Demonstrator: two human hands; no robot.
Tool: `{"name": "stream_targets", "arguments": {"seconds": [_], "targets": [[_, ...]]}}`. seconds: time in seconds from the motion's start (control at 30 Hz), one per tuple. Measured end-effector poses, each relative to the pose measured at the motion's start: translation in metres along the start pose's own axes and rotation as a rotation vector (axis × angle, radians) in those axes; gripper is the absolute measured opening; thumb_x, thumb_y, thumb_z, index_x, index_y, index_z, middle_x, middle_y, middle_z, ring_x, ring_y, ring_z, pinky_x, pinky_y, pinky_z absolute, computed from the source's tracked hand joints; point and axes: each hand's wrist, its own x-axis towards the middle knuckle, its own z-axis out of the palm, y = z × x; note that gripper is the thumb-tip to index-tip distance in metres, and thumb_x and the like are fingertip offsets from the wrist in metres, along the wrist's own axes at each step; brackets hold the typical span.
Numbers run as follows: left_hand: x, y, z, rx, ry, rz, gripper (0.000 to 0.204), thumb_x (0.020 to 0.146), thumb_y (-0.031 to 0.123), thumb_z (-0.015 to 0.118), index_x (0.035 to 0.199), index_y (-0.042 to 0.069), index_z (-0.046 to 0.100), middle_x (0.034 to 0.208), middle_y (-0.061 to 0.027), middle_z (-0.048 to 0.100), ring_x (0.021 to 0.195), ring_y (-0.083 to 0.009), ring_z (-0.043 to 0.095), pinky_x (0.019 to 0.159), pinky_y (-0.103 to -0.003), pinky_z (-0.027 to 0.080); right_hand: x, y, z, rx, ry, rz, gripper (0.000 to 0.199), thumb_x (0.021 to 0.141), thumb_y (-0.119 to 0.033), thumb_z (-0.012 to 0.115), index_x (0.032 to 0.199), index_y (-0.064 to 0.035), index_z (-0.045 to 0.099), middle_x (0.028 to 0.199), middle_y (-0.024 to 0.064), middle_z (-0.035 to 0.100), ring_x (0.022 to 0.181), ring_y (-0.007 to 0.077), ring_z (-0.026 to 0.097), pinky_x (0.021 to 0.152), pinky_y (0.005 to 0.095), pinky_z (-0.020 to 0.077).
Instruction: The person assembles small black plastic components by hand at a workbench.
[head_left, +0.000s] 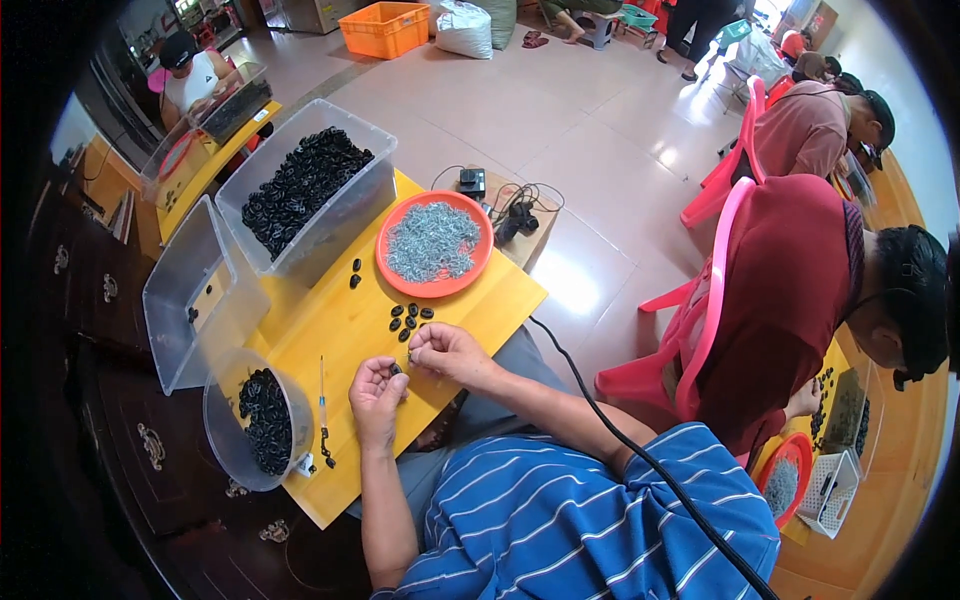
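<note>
My left hand [376, 400] is closed, with a small black oval piece [396, 369] pinched between thumb and fingers. Just to its right, my right hand [450, 355] has its fingertips pressed together; what they hold is too small to make out. Several black oval pieces [410, 319] lie loose on the yellow board beyond both hands. Farther off, an orange-red plate [484, 262] carries a heap of small silvery metal pieces [432, 242]. A thin tool like a screwdriver [322, 405] rests on the board left of my left hand.
Left on the board stand a round clear tub [222, 425] and a large clear bin [375, 190], both holding black pieces, and another clear bin [165, 330]. A black cable [600, 410] crosses my right side. A person in dark red [770, 270] sits at right on a pink chair [690, 330].
</note>
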Motion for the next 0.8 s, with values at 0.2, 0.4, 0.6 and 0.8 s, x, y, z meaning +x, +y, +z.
{"name": "stream_targets", "arguments": {"seconds": [0.2,0.4,0.6,0.8], "targets": [[0.001,-0.002,-0.001,0.028,-0.019,0.011,0.028,0.087,0.002,0.07,0.113,0.004,0.059,0.089,0.0024,0.055,0.071,-0.0038,0.054,0.06,-0.018,0.048,-0.001,0.001,-0.001,-0.012,0.015,0.003,0.01,0.097,-0.01,0.063,0.104,-0.0058,0.058,0.083,-0.0009,0.065,0.068,0.0067,0.059,0.061,0.0216,0.0469],[-0.004,-0.001,-0.006,0.042,0.007,0.002,0.031,0.086,-0.003,0.07,0.115,0.002,0.059,0.092,0.0004,0.059,0.075,-0.0047,0.056,0.064,-0.019,0.046,0.004,0.012,-0.003,-0.074,-0.006,0.041,0.011,0.097,-0.013,0.065,0.105,-0.0075,0.06,0.083,-0.0008,0.065,0.069,0.0071,0.059,0.06,0.0229,0.0477],[0.01,-0.008,0.003,-0.004,-0.053,0.041,0.028,0.086,-0.004,0.071,0.112,0.003,0.062,0.096,0.0013,0.063,0.084,-0.005,0.06,0.078,-0.02,0.05,-0.001,0.0,-0.012,-0.006,0.009,0.029,0.009,0.097,-0.01,0.065,0.105,-0.0065,0.062,0.086,0.0023,0.067,0.07,0.0091,0.061,0.063,0.0235,0.0503],[0.005,-0.006,-0.002,-0.017,-0.036,0.087,0.03,0.086,-0.004,0.071,0.114,0.002,0.062,0.091,0.0021,0.063,0.076,-0.0038,0.057,0.069,-0.018,0.048,0.001,0.0,-0.004,-0.026,-0.004,0.095,0.009,0.099,-0.01,0.064,0.105,-0.0055,0.059,0.086,0.0028,0.066,0.072,0.009,0.06,0.066,0.0228,0.0499]]}}
